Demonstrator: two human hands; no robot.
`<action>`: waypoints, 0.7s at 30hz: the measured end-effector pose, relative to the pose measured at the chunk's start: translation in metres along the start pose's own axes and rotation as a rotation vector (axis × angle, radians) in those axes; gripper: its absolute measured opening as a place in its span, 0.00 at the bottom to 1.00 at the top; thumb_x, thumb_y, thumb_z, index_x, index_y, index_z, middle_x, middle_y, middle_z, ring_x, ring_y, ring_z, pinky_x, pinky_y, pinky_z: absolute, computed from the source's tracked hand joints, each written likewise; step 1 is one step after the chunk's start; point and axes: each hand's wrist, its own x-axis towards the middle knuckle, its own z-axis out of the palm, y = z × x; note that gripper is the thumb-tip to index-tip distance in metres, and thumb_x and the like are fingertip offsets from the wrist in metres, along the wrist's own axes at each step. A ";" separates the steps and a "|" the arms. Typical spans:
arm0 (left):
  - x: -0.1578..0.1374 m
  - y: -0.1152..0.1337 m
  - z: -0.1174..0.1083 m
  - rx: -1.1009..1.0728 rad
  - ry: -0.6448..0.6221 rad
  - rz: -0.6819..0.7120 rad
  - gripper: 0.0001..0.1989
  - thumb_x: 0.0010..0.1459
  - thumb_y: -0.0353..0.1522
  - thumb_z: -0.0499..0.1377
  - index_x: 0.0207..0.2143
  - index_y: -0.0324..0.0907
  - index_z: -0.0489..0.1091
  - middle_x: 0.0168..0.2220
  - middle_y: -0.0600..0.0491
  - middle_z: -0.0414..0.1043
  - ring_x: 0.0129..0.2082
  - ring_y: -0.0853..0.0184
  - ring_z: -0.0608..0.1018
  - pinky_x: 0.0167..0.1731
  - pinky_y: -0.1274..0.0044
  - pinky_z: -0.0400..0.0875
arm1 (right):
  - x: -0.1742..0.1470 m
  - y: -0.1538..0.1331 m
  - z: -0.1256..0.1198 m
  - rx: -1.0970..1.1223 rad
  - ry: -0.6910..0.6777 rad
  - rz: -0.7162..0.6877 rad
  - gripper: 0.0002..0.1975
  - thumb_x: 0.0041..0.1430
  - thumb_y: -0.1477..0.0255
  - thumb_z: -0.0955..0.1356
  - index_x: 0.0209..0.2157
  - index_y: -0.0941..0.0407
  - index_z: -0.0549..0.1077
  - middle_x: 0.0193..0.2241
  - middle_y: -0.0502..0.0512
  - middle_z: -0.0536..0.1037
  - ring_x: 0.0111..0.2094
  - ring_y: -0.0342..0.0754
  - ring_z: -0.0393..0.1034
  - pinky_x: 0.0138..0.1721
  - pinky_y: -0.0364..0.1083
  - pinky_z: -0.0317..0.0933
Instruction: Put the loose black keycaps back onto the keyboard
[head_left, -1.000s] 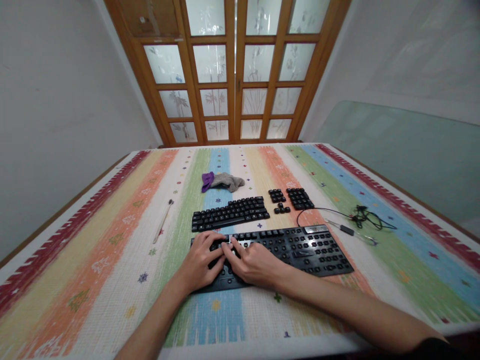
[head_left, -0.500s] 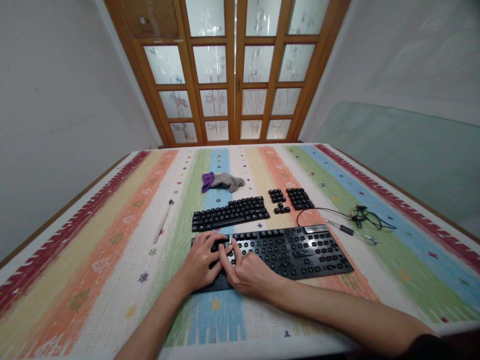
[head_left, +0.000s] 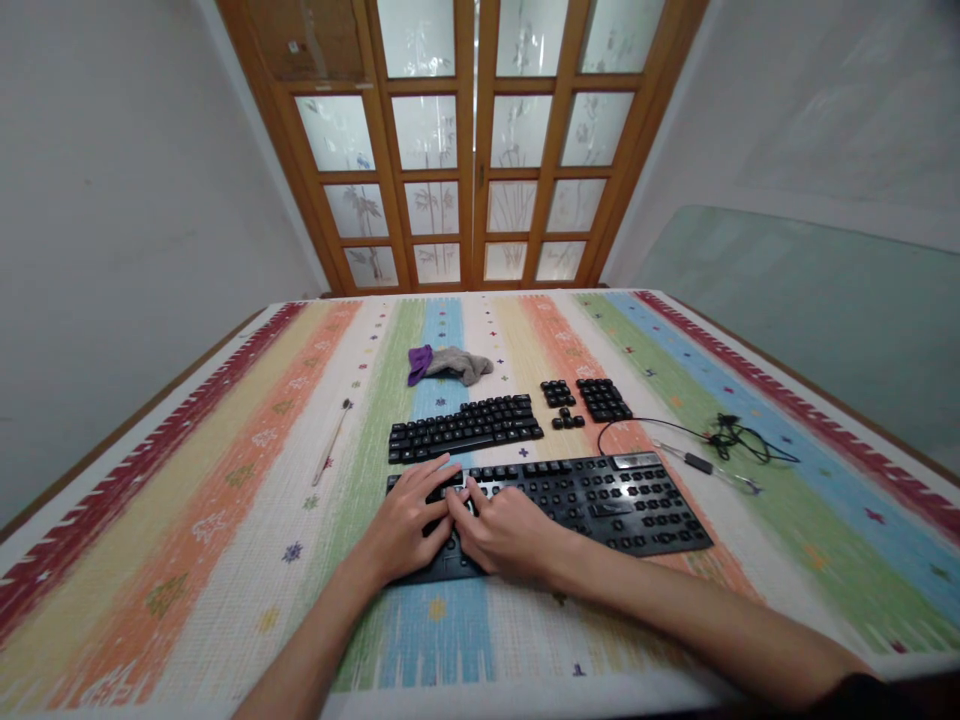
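A multicoloured striped cloth (head_left: 225, 520) covers the worktop (head_left: 150, 406). Brown wooden double doors (head_left: 465, 150) with frosted, plant-patterned glass panes (head_left: 424, 130) stand beyond. A flat brown panel (head_left: 330, 45) occupies the upper-left section. Pale grey walls (head_left: 135, 200) flank both sides.

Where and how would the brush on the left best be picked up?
Probably by the slim pale handle, near its middle, with the left hand, the closer one, coming from above on the near side. The brush lies apart from other things, handle toward the person and dark head away, leaving both long sides free for a pinch.
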 end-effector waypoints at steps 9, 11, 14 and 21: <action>0.002 -0.002 -0.001 -0.006 0.010 0.016 0.18 0.62 0.27 0.55 0.53 0.43 0.73 0.58 0.44 0.70 0.59 0.54 0.72 0.55 0.58 0.71 | 0.033 0.074 -0.001 0.265 0.185 0.107 0.12 0.64 0.70 0.63 0.33 0.58 0.77 0.27 0.56 0.80 0.26 0.45 0.69 0.29 0.44 0.53; 0.002 -0.002 0.000 0.007 -0.010 0.025 0.19 0.63 0.27 0.54 0.55 0.44 0.72 0.60 0.45 0.69 0.60 0.55 0.71 0.56 0.58 0.71 | 0.043 0.090 0.003 0.266 0.212 0.184 0.12 0.64 0.71 0.63 0.35 0.58 0.78 0.32 0.58 0.81 0.32 0.48 0.70 0.33 0.45 0.55; 0.002 -0.003 0.000 0.021 -0.031 0.036 0.20 0.64 0.26 0.52 0.57 0.44 0.70 0.61 0.46 0.68 0.62 0.57 0.69 0.58 0.58 0.69 | 0.058 0.110 0.009 0.277 0.226 0.279 0.11 0.64 0.73 0.64 0.36 0.58 0.79 0.35 0.59 0.81 0.39 0.51 0.69 0.40 0.46 0.57; 0.000 -0.004 0.001 0.055 -0.076 0.044 0.21 0.64 0.26 0.53 0.58 0.43 0.69 0.62 0.45 0.65 0.64 0.57 0.67 0.60 0.57 0.66 | 0.079 0.123 0.026 0.301 0.173 0.428 0.12 0.63 0.73 0.65 0.43 0.60 0.80 0.44 0.61 0.80 0.46 0.55 0.65 0.49 0.50 0.56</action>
